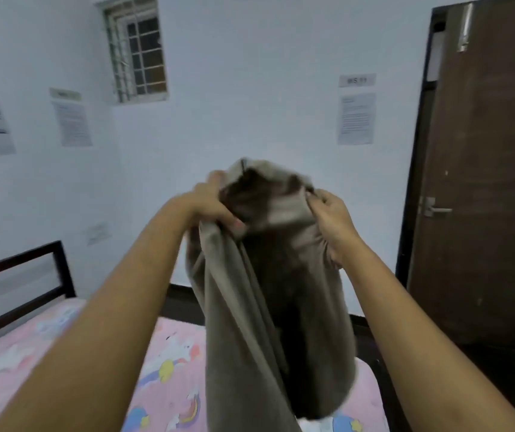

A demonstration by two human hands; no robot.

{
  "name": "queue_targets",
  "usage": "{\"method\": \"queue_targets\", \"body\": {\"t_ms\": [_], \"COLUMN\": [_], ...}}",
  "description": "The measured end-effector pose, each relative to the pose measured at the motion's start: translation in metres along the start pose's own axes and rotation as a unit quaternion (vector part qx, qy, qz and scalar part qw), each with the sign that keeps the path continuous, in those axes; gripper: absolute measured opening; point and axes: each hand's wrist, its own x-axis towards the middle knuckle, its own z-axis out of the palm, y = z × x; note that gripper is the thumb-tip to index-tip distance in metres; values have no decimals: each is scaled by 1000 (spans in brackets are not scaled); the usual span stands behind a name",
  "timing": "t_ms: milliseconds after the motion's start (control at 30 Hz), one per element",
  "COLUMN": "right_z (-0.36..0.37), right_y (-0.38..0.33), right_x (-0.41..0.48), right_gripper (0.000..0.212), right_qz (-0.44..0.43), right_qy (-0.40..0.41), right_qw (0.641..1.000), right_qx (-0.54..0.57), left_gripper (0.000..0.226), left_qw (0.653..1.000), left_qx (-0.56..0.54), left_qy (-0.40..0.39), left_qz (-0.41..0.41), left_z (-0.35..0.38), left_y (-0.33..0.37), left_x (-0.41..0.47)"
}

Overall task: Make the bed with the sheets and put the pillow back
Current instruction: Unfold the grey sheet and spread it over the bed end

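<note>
Grey-brown sheet [250, 307] bunched, hanging limp; left hand [209, 204] and right hand [332, 219] grip its top edge, bed [169, 353] below.

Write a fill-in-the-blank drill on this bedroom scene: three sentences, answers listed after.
1. The left hand and right hand grip a cloth coloured grey-____.
2. The cartoon-print bedsheet is mainly ____.
3. The window sits to the ____ of the door.

Missing words: brown; pink; left.
</note>
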Motion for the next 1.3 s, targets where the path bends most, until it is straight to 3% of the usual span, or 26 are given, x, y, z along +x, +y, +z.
{"method": "queue_targets", "body": {"t_ms": [33,100,167,233,367,467,600,833,900,967,1000,1167,1300], "right_z": [12,40,58,65,55,38,35,85,102,120,129,132,108], "right_y": [1,12,32,54,90,116,121,69,59,48,40,-8,-28], "right_x": [-2,-7,-17,-29,-64,-97,-123,-145,-161,-179,-191,-246,-293], "right_gripper": [25,28,24,17,24,15,11,11,13,24,28,12,37], "right_qz": [-17,-20,5,14,103,208,263,210,193,178,179,161,178], "right_qy": [-29,-101,-153,-177,-211,-214,-171,-232,-230,-203,-186,-117,-118], "right_qw": [999,989,970,951,885,859,877,870,882,908,921,972,974], "right_qx": [-20,-105,-187,-254,-402,-416,-365,-381,-362,-319,-293,-124,-73], "left_gripper": [113,94,54,23,13,11,24,29,39,74,81,61,34], "left_qw": [996,977,972,975,968,975,994,996,1000,991,983,942,928], "left_qx": [7,-59,-139,-144,-144,-143,-67,35,1,-70,-108,-269,-314], "left_qy": [-18,-39,-40,-54,-123,-86,-49,13,-14,-49,-47,38,25], "left_qz": [92,199,183,160,165,144,76,-83,-9,106,138,199,200], "left_z": [17,55,86,104,122,110,91,85,82,88,91,97,78], "left_y": [3,-4,-27,-61,-114,-153,-203,-252,-237,-201,-178,-99,-68], "left_x": [-6,-16,-22,-25,-43,-45,-54,-129,-155,-183,-198,-258,-286]}}
